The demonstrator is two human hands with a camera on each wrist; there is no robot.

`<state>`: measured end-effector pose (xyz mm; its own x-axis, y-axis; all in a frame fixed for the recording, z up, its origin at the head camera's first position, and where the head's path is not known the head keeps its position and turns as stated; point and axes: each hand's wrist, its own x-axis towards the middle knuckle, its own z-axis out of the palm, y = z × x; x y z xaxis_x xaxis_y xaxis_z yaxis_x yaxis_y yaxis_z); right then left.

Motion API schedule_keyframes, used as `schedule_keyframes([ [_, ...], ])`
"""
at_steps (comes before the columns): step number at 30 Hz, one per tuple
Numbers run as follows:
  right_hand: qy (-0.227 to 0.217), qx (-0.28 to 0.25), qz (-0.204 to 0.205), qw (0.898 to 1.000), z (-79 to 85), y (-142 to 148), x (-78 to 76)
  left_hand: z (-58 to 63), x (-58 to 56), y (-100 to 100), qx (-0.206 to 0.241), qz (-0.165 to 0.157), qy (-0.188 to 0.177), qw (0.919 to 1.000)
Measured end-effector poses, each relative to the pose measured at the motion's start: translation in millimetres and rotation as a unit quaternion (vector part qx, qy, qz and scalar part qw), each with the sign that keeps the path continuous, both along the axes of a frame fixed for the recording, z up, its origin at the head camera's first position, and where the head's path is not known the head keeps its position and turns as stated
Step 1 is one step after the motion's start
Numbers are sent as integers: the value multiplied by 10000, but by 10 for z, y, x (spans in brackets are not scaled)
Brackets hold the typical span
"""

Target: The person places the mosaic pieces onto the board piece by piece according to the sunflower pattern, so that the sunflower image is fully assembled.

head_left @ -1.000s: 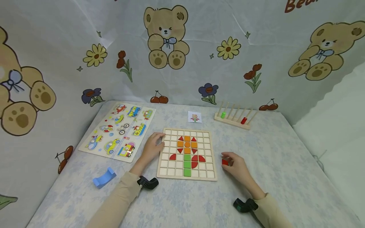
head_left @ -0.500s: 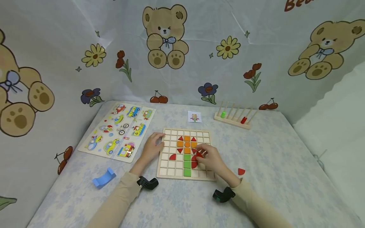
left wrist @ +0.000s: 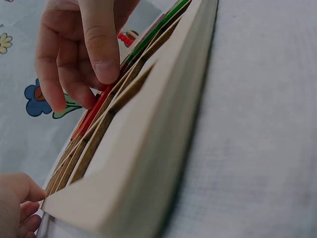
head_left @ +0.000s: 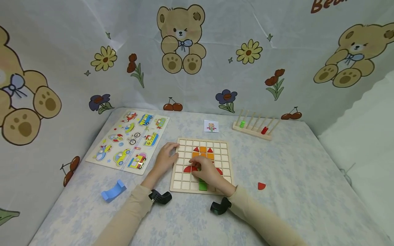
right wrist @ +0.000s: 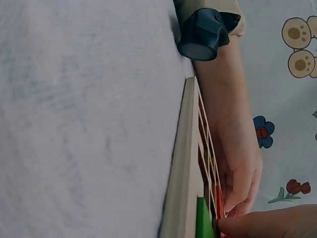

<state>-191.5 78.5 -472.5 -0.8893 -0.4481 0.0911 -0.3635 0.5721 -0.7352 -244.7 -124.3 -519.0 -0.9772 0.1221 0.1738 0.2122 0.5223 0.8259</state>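
A square wooden grid board (head_left: 226,158) lies on the table with red, orange and green flat pieces set in its cells. My left hand (head_left: 165,158) rests at the board's left edge, thumb and fingertips touching the rim. Over the board's lower middle, my right hand (head_left: 207,171) pinches a red piece (head_left: 194,168), right beside a red quarter-circle (head_left: 186,169). The right hand covers several cells and part of the green column (head_left: 202,185). In the left wrist view, the right thumb (left wrist: 101,44) comes down onto a red piece (left wrist: 90,119).
One loose red quarter-circle (head_left: 261,186) lies right of the board. A printed pattern card (head_left: 211,126) and a wooden peg rack (head_left: 252,132) stand behind. To the left are a vehicle puzzle board (head_left: 127,143) and a blue curved block (head_left: 114,191).
My right hand has moved left from the table beside the board, carrying a red piece across to the left of the green column. My left hand stays at the board's edge.
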Motion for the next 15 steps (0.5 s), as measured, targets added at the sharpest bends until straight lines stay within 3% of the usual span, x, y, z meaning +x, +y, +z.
schedule_keyframes([
  [8, 146, -334, -17, 9993, -9, 148, 61, 0, 1, 10, 4, -8, -86, 10000],
  [15, 487, -397, -981, 9932, 1, 753, 270, 16, 16, 7, 29, -57, -58, 10000],
])
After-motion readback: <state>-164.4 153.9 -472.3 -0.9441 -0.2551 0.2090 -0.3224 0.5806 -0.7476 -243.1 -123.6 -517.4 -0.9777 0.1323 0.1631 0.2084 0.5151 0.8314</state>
